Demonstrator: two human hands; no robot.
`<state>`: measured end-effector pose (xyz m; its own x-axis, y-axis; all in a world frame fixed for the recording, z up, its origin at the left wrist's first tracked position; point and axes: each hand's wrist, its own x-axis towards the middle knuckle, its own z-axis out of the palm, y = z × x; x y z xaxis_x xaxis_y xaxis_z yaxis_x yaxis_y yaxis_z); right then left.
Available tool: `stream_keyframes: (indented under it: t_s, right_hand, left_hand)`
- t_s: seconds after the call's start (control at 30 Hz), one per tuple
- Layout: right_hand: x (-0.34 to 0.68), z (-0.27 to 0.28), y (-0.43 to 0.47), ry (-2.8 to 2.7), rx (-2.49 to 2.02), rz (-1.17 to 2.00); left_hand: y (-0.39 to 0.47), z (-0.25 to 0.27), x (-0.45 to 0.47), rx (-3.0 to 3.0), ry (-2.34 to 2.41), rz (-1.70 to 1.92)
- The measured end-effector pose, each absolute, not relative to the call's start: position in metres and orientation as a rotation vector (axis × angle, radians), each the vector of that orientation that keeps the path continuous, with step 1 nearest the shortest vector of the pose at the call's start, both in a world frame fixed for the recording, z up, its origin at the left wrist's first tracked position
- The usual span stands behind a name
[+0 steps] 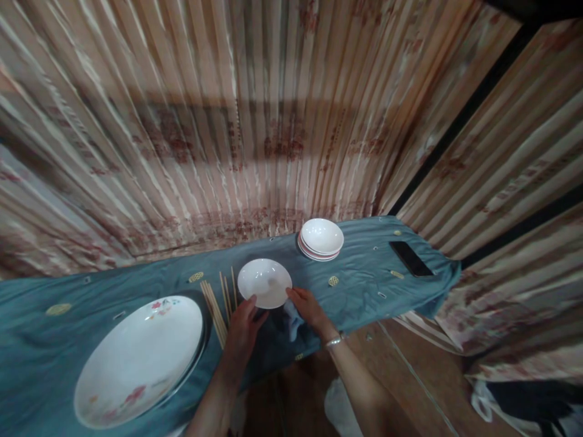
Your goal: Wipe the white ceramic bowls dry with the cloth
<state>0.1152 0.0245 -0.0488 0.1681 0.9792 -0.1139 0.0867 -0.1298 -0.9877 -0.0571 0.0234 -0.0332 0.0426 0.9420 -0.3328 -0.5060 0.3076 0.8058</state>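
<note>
A shallow white bowl [264, 280] is held at its near rim over the cloth-covered table. My left hand [246, 323] grips its near left edge, thumb at the rim and fingers lower down. On the right rim, my right hand [308, 308] pinches the bowl, with a bracelet on that wrist. A light blue cloth [292, 319] hangs or lies just below the bowl by my right hand; I cannot tell whether the hand holds it too. Several wooden chopsticks [214, 311] lie left of the bowl, close to my left hand.
Large white oval plates [141, 358] with floral patterns lie stacked at the left. Behind the bowl to the right stands a stack of white bowls [321, 238]. A black phone [410, 258] lies near the right end of the teal tablecloth [359, 297]. Patterned curtains [273, 121] hang behind.
</note>
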Motion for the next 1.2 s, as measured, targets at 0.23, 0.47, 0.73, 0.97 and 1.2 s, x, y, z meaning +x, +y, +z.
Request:
stream_keyframes:
  t_s: [0.23, 0.47, 0.73, 0.97, 1.2]
  right_hand:
    - [0.156, -0.014, 0.022, -1.114, -1.583, 0.595]
    - [0.121, -0.007, 0.015, -1.854, -1.438, 0.435]
    - [0.128, -0.006, 0.003, -2.040, -1.375, 0.339]
    - [0.126, -0.012, 0.010, -2.294, -1.494, 0.497]
    - [0.122, -0.009, 0.009, -1.978, -1.249, 0.975]
  left_hand:
    - [0.019, -0.016, -0.055, 0.536, 0.958, 1.109]
    - [0.015, -0.016, -0.044, 0.571, 0.952, 1.037]
    - [0.021, -0.026, -0.044, 0.616, 1.093, 1.062]
    - [0.023, -0.028, -0.040, 0.706, 1.182, 1.057]
    - [0.028, -0.030, -0.041, 0.737, 1.152, 1.064]
